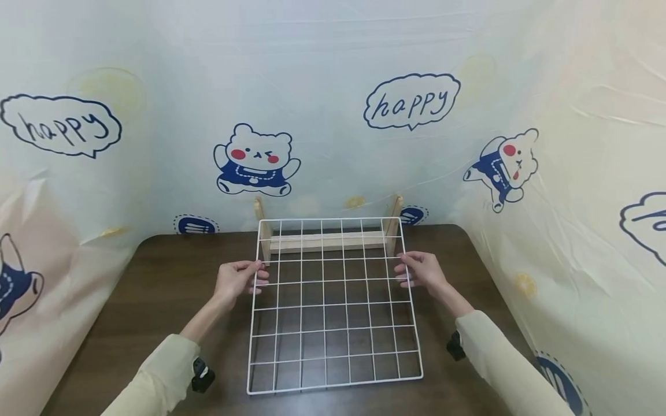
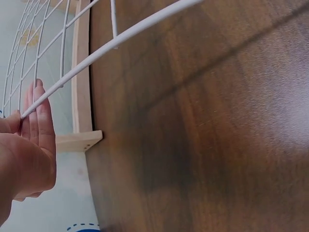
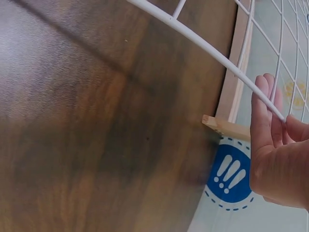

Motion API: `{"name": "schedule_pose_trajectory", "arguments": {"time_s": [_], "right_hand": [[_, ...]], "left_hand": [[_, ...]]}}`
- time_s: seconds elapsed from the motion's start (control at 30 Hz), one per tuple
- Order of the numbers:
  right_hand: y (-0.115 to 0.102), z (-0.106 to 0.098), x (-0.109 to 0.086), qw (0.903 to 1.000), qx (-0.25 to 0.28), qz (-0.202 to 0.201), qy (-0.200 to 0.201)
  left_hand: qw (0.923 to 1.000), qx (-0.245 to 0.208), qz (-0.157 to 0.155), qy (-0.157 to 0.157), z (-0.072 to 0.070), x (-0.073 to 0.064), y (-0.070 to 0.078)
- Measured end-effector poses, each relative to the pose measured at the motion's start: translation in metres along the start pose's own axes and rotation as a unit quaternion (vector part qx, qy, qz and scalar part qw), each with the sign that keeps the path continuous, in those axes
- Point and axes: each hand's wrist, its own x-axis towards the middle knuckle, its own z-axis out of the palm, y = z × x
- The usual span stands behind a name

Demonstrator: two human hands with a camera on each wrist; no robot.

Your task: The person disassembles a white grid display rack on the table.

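Note:
A white wire grid panel (image 1: 324, 304) is held by its two side edges above the brown table. On its left edge, my left hand (image 1: 236, 280) pinches the outer wire between thumb and fingers. The right hand (image 1: 422, 270) grips the opposite edge the same way, at about the same height. Behind the panel's far end stands a wooden frame (image 1: 333, 241) with two uprights joined by a crossbar, partly seen through the wires. In the left wrist view the panel's rim (image 2: 116, 43) slants up from the table; whether it touches the wooden frame I cannot tell.
The dark brown wooden table (image 1: 177, 289) has rounded far corners. Light cloth (image 1: 333, 69) printed with bears and "happy" bubbles hangs behind it and along both sides. Each sleeve has a small black device (image 1: 202, 375) at the wrist.

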Motion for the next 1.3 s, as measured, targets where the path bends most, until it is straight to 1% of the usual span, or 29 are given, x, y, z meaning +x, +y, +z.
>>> {"name": "schedule_pose_trajectory", "arguments": {"time_s": [0.1,0.33,0.47,0.6,0.7,0.8,1.03,1.3], "right_hand": [[0.004,0.001,0.000,1.0000,0.002,0.009,-0.004],[0.013,0.000,-0.001,0.9996,0.003,0.019,-0.020],[0.019,-0.001,-0.002,0.9990,0.014,0.029,-0.030],[0.027,-0.005,-0.002,0.9974,0.023,0.046,-0.051],[0.033,-0.006,-0.002,0.9961,0.026,0.058,-0.061],[0.037,-0.004,-0.002,0.9953,0.028,0.068,-0.062],[0.040,-0.001,-0.003,0.9952,0.020,0.072,-0.062],[0.045,0.003,-0.003,0.9946,0.019,0.077,-0.067]], "left_hand": [[0.9999,0.005,-0.009,0.001,0.000,-0.002,-0.004],[0.9997,-0.001,-0.023,0.005,0.001,-0.005,-0.014],[0.9995,-0.002,-0.030,-0.005,0.002,-0.006,-0.020],[0.9990,-0.006,-0.039,-0.020,0.004,-0.006,-0.024],[0.9989,-0.004,-0.042,-0.022,0.005,-0.008,-0.027],[0.9987,-0.002,-0.047,-0.018,0.004,-0.010,-0.032],[0.9984,0.005,-0.053,-0.022,0.002,-0.010,-0.038],[0.9968,-0.006,-0.075,-0.024,0.001,-0.014,-0.042]]}}
